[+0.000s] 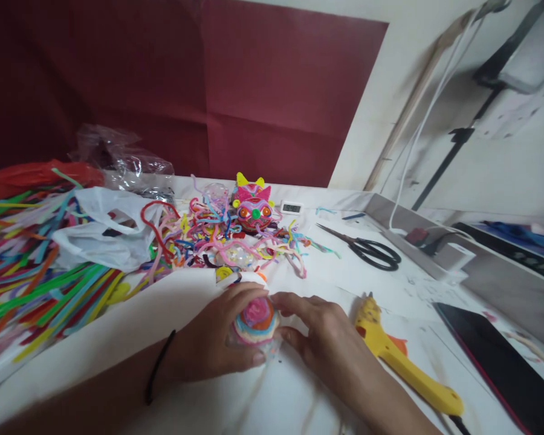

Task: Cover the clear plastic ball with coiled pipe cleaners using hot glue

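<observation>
A white bench (118,326) is spread at its left with a heap of pipe cleaners (36,266). Near the front edge the left hand (213,338) and the right hand (326,341) are closed, fingers curled, about a small ball (256,320), a yellow glue gun (403,362) laid just beside. The ball's top is coiled in pink, orange and blue (roughly half covered, it is judged); its underside is hidden by the fingers.

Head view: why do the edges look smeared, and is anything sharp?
In the head view, the wide lens seems to stretch the borders, streaking the pipe cleaners at left; the scissors and the left hand and right hand on the coiled ball look sharper; light is soft, shadows faint.
</observation>
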`<action>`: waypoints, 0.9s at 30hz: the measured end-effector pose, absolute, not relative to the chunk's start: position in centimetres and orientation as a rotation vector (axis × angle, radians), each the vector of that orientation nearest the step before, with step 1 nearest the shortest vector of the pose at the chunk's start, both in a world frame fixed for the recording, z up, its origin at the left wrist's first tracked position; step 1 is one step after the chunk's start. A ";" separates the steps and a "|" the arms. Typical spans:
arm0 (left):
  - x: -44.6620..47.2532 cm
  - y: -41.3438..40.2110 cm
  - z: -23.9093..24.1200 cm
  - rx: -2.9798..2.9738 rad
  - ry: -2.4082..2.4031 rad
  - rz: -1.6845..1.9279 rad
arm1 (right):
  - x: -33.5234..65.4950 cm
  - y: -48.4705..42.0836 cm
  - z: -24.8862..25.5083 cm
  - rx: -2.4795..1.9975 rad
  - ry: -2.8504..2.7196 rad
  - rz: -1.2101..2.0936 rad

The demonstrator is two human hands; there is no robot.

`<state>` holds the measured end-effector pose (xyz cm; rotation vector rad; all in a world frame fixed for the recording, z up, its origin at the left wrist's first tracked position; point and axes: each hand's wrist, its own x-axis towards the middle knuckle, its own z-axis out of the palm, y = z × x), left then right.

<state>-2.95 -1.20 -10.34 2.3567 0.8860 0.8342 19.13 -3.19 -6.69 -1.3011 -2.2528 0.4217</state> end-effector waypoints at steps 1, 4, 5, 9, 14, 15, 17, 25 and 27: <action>-2.7 -1.2 -10.4 2.361 0.895 0.861 | 19.1 -3.2 -6.7 -1.304 -2.248 0.427; -2.0 -1.3 -10.6 2.349 0.874 0.937 | 19.1 -3.1 -6.7 -1.311 -2.248 0.441; -1.9 -1.3 -10.6 2.344 0.867 0.955 | 19.1 -3.1 -6.7 -1.311 -2.252 0.440; -1.6 -1.2 -10.8 2.355 0.898 0.989 | 19.2 -3.2 -6.4 -1.304 -2.264 0.436; -1.7 -1.2 -11.0 2.389 0.884 0.957 | 19.3 -3.2 -6.2 -1.319 -2.257 0.451; -1.7 -1.2 -11.0 2.391 0.885 0.965 | 19.3 -3.1 -6.3 -1.310 -2.259 0.455; -1.7 -1.2 -11.0 2.390 0.890 0.975 | 19.3 -3.0 -6.3 -1.297 -2.264 0.460; -1.2 -0.9 -11.6 2.420 0.938 1.054 | 19.0 -3.0 -6.3 -1.299 -2.272 0.408; -1.1 -1.1 -11.5 2.416 0.946 1.042 | 19.0 -3.1 -6.3 -1.291 -2.279 0.387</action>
